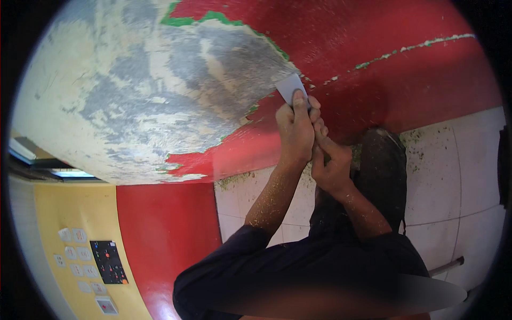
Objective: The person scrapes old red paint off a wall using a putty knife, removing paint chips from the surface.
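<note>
sleeves: dark, pushed above the elbows | forearms: bare — flecked with pale paint dust

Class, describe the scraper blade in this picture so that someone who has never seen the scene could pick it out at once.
Start at the big red painted surface with its wide bare grey-white patch. Where red meets bare, both hands, left hand above right hand, grip the scraper blade. It is the only flat, pale grey, smooth-edged piece there.

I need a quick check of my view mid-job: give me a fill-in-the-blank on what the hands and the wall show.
1. Both hands grip a flat-bladed ____.
2. The left hand is nearer the blade than the ____ hand.
3. The wall paint not yet scraped off is mostly ____.
4. The bare patch lies to the blade's ____.

Missing words: scraper; right; red; left
</note>
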Demonstrator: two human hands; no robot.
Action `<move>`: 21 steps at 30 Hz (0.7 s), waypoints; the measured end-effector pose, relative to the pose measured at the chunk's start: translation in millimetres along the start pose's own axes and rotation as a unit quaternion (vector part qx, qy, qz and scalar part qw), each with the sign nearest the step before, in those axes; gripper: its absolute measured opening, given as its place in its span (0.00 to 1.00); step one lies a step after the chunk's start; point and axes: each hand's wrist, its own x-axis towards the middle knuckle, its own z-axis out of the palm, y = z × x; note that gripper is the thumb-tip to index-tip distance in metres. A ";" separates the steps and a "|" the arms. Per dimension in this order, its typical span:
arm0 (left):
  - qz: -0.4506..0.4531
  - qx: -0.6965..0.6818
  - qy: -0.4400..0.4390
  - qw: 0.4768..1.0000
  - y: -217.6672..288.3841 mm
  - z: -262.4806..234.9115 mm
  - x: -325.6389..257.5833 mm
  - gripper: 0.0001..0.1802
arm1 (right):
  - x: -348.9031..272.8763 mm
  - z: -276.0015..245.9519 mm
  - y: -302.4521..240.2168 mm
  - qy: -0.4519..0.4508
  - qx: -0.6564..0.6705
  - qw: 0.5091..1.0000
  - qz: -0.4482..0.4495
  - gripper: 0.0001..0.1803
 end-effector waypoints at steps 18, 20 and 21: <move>0.019 0.014 -0.037 0.999 -0.1 -1.5 6.4 0.22 | -10.9 1.2 3.2 -0.045 0.010 0.999 0.018 0.19; 0.065 0.007 -0.048 0.997 18.3 3.9 11.0 0.22 | 21.9 4.7 -4.9 -0.029 0.043 0.999 0.011 0.19; 0.084 0.010 -0.061 0.995 38.5 18.4 11.0 0.21 | 33.1 0.5 -11.8 -0.011 0.066 0.998 0.007 0.19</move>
